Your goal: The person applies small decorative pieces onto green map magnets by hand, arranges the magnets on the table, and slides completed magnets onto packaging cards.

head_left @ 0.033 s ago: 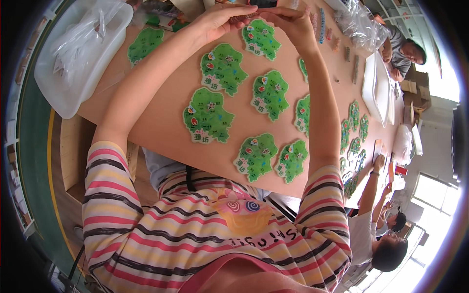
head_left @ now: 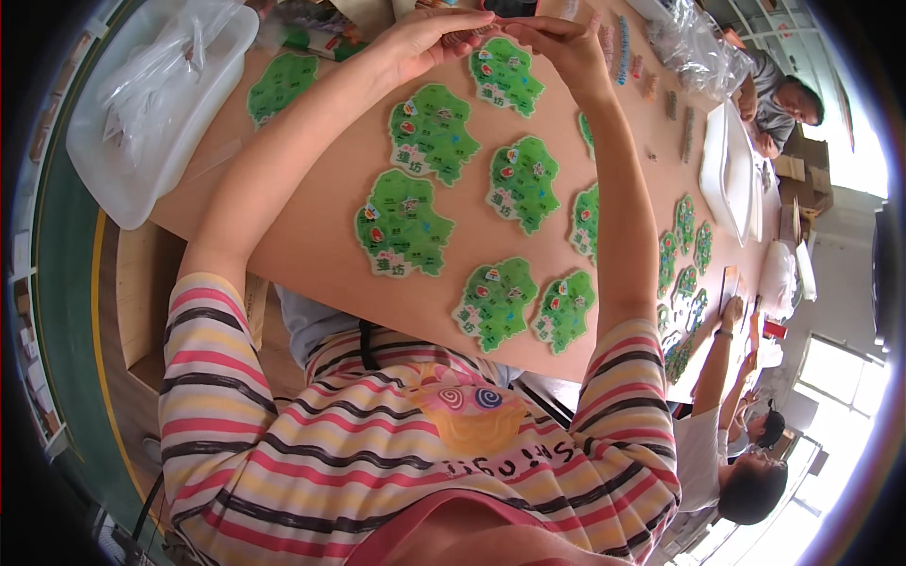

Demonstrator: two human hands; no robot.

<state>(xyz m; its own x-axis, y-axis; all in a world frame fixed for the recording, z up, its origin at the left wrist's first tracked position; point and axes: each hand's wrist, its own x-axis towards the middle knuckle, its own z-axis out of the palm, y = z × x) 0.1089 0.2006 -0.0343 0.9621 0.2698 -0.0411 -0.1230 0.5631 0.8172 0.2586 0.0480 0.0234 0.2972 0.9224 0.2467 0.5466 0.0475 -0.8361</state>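
At the far edge of the view my two hands meet over the table. My left hand [head_left: 420, 40] is closed around a small brownish piece [head_left: 462, 38], perhaps a stack of small parts; its kind is too small to tell. My right hand [head_left: 574, 55] has its thumb and fingertips pinched together close to the left fingertips; what they hold, if anything, is hidden. Just below the hands lies a green map-shaped plaque [head_left: 506, 75] with small coloured pieces on it. More such plaques, like this large one [head_left: 404, 224], are spread between my forearms.
A white plastic tub [head_left: 142, 179] with clear bags stands at the left. Strips of small coloured parts [head_left: 623, 52], a plastic bag [head_left: 694, 47] and a white tray [head_left: 722, 174] lie to the right. Co-workers sit along the table's right side, near more plaques [head_left: 684, 222].
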